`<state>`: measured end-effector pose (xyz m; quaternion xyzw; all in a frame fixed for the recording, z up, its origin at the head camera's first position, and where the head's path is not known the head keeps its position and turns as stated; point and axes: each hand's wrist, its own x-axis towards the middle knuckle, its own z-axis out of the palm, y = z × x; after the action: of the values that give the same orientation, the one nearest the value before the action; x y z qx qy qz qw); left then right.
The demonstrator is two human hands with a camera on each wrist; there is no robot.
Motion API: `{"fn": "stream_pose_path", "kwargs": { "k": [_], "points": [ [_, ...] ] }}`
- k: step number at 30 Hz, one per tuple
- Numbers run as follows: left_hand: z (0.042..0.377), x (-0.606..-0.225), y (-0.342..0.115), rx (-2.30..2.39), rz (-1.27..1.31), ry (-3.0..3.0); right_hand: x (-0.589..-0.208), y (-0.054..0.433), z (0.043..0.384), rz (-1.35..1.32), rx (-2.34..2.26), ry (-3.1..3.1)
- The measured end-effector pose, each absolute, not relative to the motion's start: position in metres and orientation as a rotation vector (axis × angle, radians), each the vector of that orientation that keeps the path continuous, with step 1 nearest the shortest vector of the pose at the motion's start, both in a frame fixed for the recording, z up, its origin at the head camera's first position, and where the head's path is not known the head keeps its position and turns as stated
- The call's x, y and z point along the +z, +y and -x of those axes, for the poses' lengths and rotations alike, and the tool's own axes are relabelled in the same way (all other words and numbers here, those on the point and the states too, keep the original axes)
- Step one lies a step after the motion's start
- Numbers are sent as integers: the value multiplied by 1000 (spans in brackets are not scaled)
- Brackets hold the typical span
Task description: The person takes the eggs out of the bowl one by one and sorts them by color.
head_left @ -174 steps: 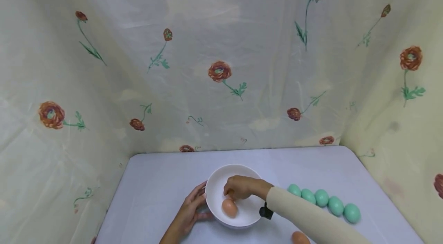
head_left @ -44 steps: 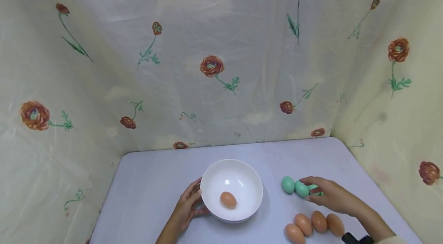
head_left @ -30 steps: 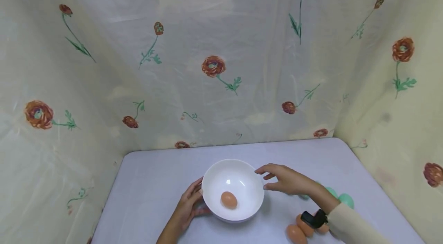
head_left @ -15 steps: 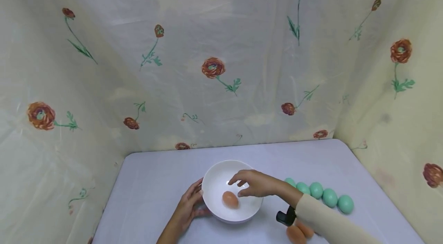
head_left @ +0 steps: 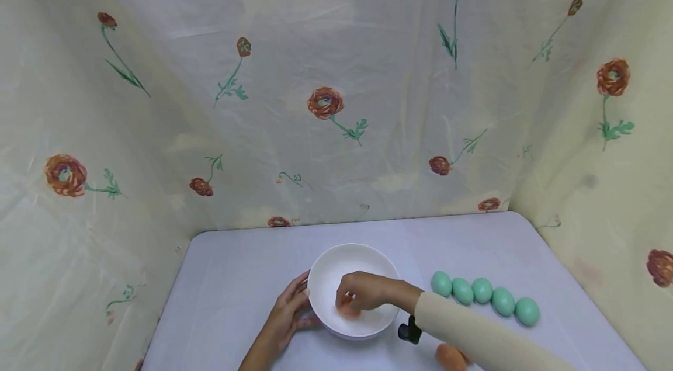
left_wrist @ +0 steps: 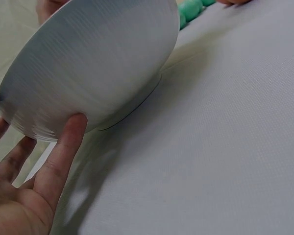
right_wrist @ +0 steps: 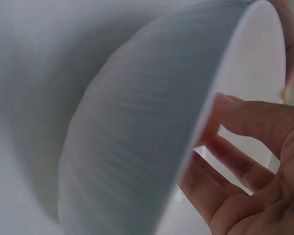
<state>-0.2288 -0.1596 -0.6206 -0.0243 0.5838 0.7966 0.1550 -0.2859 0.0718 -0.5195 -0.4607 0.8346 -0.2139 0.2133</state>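
A white bowl [head_left: 328, 266] stands on the table with one brown egg [head_left: 348, 311] in it. My left hand [head_left: 286, 314] holds the bowl's left side, fingers and thumb spread along its outer wall; the left wrist view shows the thumb [left_wrist: 63, 156] against that wall below the rim. My right hand [head_left: 363, 289] reaches in over the right rim and pinches the egg between thumb and fingers. In the right wrist view, the bowl's near wall partly hides the egg [right_wrist: 213, 122] and the fingertips.
Several green eggs [head_left: 482, 290] lie in a slanting row on the table right of the bowl. More brown eggs [head_left: 450, 356] lie nearer the front, partly hidden under the right sleeve [head_left: 473, 330]. Flowered curtain [head_left: 326, 166] surrounds the white table [head_left: 236, 260].
My right hand has come from the green eggs at right, over the rim and down into the bowl, and has closed its fingers on the brown egg. My left hand has stayed at the bowl.
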Motion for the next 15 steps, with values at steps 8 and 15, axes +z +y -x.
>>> {"fn": "stream_pose_path", "kwargs": {
  "k": [8, 15],
  "points": [
    [228, -619, -162, 2279, 61, 1677, -524, 52, 293, 1441, -326, 2342],
    [230, -620, -162, 2280, 36, 1666, -531, 49, 299, 1321, -341, 2358]
  ]
}}
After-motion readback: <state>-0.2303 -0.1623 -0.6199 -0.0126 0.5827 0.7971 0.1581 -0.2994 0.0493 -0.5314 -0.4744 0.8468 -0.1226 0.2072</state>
